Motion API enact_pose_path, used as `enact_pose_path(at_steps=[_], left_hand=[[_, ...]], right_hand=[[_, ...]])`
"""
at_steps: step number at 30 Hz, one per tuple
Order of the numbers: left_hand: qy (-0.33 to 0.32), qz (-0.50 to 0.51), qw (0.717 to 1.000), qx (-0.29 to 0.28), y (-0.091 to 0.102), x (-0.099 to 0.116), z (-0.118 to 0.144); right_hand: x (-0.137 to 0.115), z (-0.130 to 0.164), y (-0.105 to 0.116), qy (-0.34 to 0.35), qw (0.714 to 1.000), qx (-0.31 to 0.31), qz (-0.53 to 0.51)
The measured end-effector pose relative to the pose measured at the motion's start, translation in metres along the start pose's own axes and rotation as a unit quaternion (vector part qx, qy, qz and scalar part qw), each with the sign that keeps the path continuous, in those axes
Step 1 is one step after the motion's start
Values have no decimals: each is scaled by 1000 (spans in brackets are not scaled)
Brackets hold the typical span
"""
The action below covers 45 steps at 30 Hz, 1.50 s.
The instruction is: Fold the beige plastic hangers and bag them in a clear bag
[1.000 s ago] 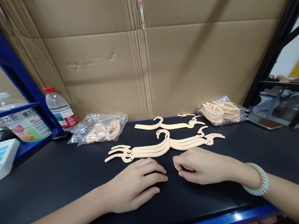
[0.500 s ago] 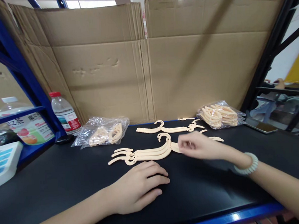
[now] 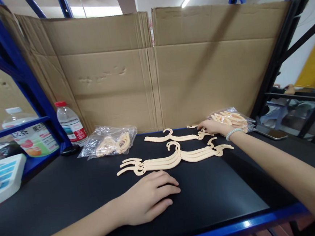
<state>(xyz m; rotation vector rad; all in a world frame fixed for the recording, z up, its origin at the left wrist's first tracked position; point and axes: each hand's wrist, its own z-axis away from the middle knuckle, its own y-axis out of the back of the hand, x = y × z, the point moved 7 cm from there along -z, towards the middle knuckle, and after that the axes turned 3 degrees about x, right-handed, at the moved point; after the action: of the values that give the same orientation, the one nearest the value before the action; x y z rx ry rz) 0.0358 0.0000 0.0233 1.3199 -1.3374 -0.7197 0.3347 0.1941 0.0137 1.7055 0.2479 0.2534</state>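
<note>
While both hands are on the bench, only one is working; the lines below take each part in turn.

Right hand: the right hand (image 3: pixel 212 126) is stretched far forward, fingers on the right end of the single hanger (image 3: pixel 178 135) at the back, just beside the bagged hangers (image 3: pixel 232 119). It looks loosely curled over the hanger's end; whether it has truly pinched the plastic I cannot tell, since the fingertips are small and partly hidden at that reach.

Left hand: the left hand (image 3: pixel 149 195) lies flat and relaxed, palm down and gripping nothing, on the black surface (image 3: pixel 56 191), just in front of the fanned stack of hangers (image 3: pixel 174 156) and not touching it.

Hanger position: the single hanger lies flat behind the stack, hook pointing toward the cardboard wall (image 3: pixel 153 71), apart from the stack.

Doing it well: my judgement is that a thin flat piece like this lifts best by tipping one end up with a fingertip, then pinching the arm near the notched end; dragging it risks catching the stack's hooks.

Watch for: the crinkled bag edge beside the fingers could be snagged along with the hanger.

Nearby: a second clear bag (image 3: pixel 109 141) and a water bottle (image 3: pixel 71 123) stand to the left, well apart from either hand.
</note>
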Motion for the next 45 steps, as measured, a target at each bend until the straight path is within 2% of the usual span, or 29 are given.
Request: enact_pose_path(at_steps=[4, 9, 13, 18, 20, 22, 24, 26, 28, 30, 32, 36, 42, 44, 45], left_hand=[[-5, -4, 1000, 3, 0, 1, 1], [-7, 3, 1000, 6, 2, 1, 1], [-8, 10, 1000, 5, 2, 1, 0], [-7, 33, 999, 24, 4, 1, 1], [9, 72, 997, 36, 4, -1, 1], [48, 127, 989, 57, 4, -7, 2], [112, 184, 973, 84, 3, -17, 3], [165, 252, 946, 116, 0, -26, 4], [186, 336, 910, 157, -2, -31, 5], [202, 402, 869, 205, -3, -36, 6], [236, 422, 838, 253, -2, -42, 10], [273, 407, 812, 316, 6, -46, 15], [289, 459, 770, 335, 4, -51, 18], [301, 479, 746, 350, 3, -55, 20], [306, 488, 733, 361, 3, -57, 21]], right_hand=[[2, -2, -4, 6, 1000, 11, 22], [-4, 0, 3, 29, 999, 36, 26], [-7, 1, 9, 19, 998, 57, 3], [-16, 4, 35, -5, 988, 146, -49], [-30, 7, 48, -13, 978, 192, -84], [-55, 12, 59, -12, 965, 229, -129], [-90, 22, 68, 0, 949, 254, -189], [-130, 35, 71, 48, 888, 242, -389], [-171, 48, 68, 75, 837, 186, -509], [-207, 61, 61, 94, 814, 116, -561], [-229, 72, 56, 102, 801, 84, -583], [-238, 77, 49, 91, 793, 74, -598], [-238, 72, 38, 77, 768, -5, -636], [-231, 70, 42, 86, 775, 5, -626], [-223, 67, 46, 90, 789, 31, -607]])
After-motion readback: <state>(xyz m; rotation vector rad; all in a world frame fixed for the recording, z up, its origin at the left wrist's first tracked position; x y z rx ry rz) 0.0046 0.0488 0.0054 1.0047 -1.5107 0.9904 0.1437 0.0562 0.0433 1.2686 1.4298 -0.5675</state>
